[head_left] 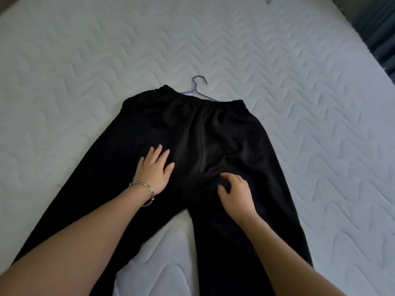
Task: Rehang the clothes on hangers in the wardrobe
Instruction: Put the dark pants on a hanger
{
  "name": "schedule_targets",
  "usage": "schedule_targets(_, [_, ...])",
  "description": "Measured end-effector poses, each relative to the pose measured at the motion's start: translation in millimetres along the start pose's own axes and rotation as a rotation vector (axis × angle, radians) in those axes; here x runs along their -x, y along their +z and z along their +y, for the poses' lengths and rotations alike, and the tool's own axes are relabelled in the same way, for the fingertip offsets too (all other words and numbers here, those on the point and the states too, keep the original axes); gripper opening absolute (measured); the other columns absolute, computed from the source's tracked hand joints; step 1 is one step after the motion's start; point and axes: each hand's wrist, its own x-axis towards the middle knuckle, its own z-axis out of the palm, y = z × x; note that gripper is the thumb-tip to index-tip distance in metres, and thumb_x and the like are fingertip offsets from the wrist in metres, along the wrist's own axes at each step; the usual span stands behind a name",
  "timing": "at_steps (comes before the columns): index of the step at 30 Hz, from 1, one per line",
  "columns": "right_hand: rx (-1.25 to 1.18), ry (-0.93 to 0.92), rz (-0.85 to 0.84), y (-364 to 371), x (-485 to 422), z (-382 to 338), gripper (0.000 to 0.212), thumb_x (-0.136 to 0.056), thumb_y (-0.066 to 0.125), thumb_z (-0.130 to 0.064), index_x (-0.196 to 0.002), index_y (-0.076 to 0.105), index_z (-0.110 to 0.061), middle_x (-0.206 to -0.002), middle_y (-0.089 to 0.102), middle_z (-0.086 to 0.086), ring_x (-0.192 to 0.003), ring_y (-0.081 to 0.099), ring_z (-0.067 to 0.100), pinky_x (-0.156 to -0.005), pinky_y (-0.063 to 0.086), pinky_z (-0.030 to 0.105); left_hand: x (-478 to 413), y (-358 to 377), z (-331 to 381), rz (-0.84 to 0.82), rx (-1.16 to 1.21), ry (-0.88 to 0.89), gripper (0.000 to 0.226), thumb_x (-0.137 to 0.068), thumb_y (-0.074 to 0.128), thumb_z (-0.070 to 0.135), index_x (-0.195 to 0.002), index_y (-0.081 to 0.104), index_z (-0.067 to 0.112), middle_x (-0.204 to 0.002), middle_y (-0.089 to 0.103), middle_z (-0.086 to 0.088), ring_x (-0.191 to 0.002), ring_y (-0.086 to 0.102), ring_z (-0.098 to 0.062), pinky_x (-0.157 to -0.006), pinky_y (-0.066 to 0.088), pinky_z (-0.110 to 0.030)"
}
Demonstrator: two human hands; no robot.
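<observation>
Black trousers lie spread flat on a white quilted mattress, waistband away from me, legs splayed towards me. A thin purple hanger lies beyond the waistband, its hook showing and the rest hidden under the cloth. My left hand rests flat on the left thigh of the trousers, fingers spread, a silver bangle on its wrist. My right hand hovers or touches near the crotch seam with fingers curled and apart; I cannot tell whether it pinches the cloth.
The mattress fills nearly the whole view. A dark curtain or wall runs along the right edge of the bed. A small metal object shows at the top edge.
</observation>
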Motion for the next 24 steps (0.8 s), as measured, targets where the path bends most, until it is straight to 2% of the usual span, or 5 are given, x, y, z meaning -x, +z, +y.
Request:
schedule_targets(5, [0.137,-0.138,0.079,1,-107,-11,0.044,-0.090,0.053,-0.022,-0.132,0.048,-0.011,-0.137,0.046,0.006,-0.131,0.035,0.022,-0.109,0.026,0.027,-57,28,-18,0.131,-0.241,0.094,0.067,-0.086,0.007,0.055,-0.145,0.013,0.026,-0.157,0.009,0.006,-0.145,0.002,-0.012,-0.117,0.003,-0.043])
schedule_targets(9, [0.238,-0.232,0.217,3,-200,-26,0.048,-0.092,0.049,-0.025,-0.136,0.042,-0.008,-0.144,0.038,0.012,-0.137,0.029,0.026,-0.116,0.020,0.035,-69,44,-30,0.157,-0.309,0.127,0.060,-0.088,0.022,0.051,-0.140,0.028,0.022,-0.149,0.034,0.003,-0.138,0.017,-0.014,-0.110,0.011,-0.043])
schedule_targets(14, [0.295,-0.099,0.157,-2,-285,-58,0.050,-0.097,0.032,-0.033,-0.142,0.030,-0.010,-0.150,0.029,0.013,-0.142,0.018,0.028,-0.119,0.009,0.043,-69,44,-34,0.141,-0.319,0.139,0.060,-0.090,0.011,0.053,-0.140,0.026,0.021,-0.149,0.022,0.003,-0.139,0.016,-0.016,-0.110,0.008,-0.044])
schedule_targets(18, [0.405,-0.080,0.137,-9,-309,-71,0.040,-0.096,0.036,-0.029,-0.127,0.048,-0.007,-0.131,0.049,0.015,-0.124,0.041,0.034,-0.109,0.023,0.044,-74,46,-35,0.159,-0.343,0.167,0.065,-0.083,0.032,0.053,-0.140,0.026,0.020,-0.149,0.021,0.003,-0.139,0.017,-0.017,-0.111,0.007,-0.044])
schedule_targets(24, [0.214,-0.137,0.142,-33,-277,-77,0.031,-0.095,0.043,-0.028,-0.109,0.064,-0.010,-0.114,0.055,0.015,-0.102,0.054,0.033,-0.088,0.041,0.040,-76,47,-37,0.221,-0.320,0.183,0.064,-0.083,0.032,0.051,-0.139,0.029,0.022,-0.150,0.030,0.002,-0.139,0.017,-0.015,-0.112,0.008,-0.042])
